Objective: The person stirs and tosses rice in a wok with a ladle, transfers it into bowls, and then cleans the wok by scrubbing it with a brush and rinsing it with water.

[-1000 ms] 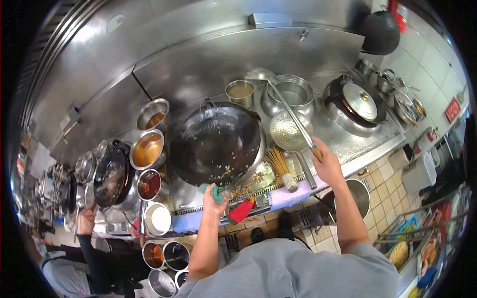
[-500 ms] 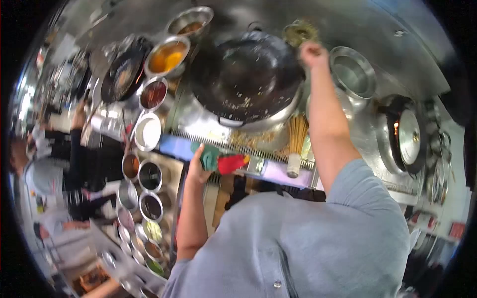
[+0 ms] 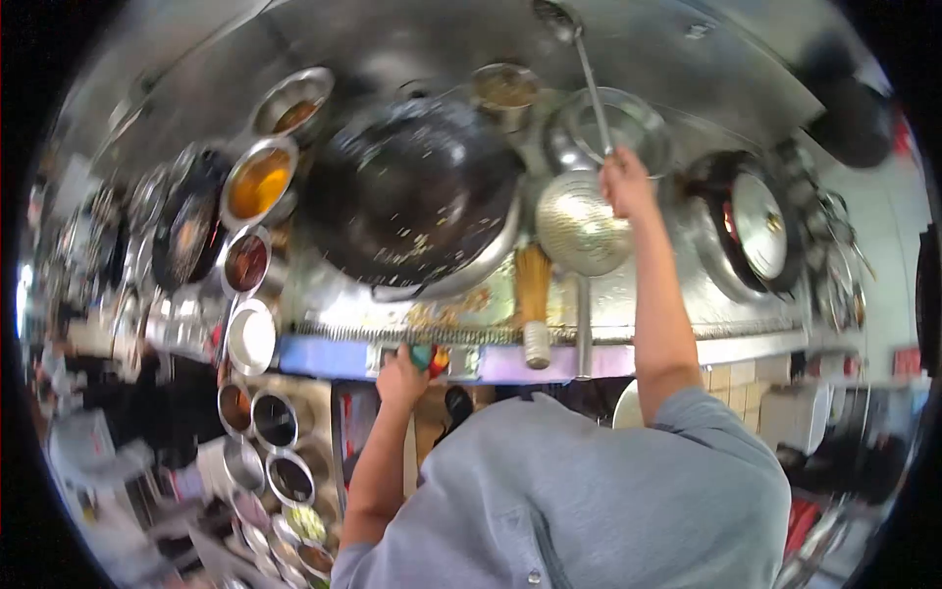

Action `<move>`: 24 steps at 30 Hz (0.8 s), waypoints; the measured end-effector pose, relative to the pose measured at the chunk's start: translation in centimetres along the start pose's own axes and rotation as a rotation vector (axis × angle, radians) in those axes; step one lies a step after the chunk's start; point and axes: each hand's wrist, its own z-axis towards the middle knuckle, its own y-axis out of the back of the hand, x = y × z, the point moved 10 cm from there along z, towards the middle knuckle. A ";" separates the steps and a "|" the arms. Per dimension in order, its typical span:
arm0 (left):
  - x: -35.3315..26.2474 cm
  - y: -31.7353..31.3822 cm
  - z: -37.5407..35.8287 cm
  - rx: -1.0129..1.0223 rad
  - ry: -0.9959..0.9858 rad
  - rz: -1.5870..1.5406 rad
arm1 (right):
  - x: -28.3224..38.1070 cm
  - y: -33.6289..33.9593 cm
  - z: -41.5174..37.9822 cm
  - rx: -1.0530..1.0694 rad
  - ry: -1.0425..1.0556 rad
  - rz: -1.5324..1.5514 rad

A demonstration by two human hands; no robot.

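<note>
My right hand (image 3: 626, 184) is closed around the handle of a long ladle (image 3: 592, 83), whose bowl points up and away over the steel range. Below that hand a perforated strainer (image 3: 581, 221) lies with its handle toward me, and a steel bowl (image 3: 643, 123) stands behind it. My left hand (image 3: 400, 377) is at the front edge of the range, its fingers curled on a small teal and red piece (image 3: 422, 357) that I cannot identify. A large black wok (image 3: 407, 187) with food bits stuck inside stands ahead of my left hand.
A bamboo brush (image 3: 533, 294) lies right of the wok. Containers of orange liquid (image 3: 258, 187), red sauce (image 3: 247, 262) and something white (image 3: 253, 337) line the left side. A lidded pan (image 3: 760, 226) stands at the right. Several sauce pots (image 3: 275, 419) are at lower left.
My right hand has come down from beside the small strainer pot, and the ladle now shows clearly in it. My left hand has lowered slightly onto the teal and red piece. The view has shifted.
</note>
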 end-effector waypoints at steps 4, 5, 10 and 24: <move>-0.1 -1.2 2.0 0.138 -0.080 0.110 | 2.6 5.5 -5.6 -0.360 0.139 -0.679; -0.4 -0.5 1.5 0.177 -0.088 0.114 | 2.2 6.1 -6.3 -0.390 0.052 -0.776; -2.2 5.3 -0.2 0.042 -0.226 0.042 | -2.3 7.5 -2.3 -0.494 -0.041 -0.836; -5.9 14.5 4.4 -0.463 -0.638 -0.341 | 11.3 -5.3 -11.9 0.238 -0.433 1.683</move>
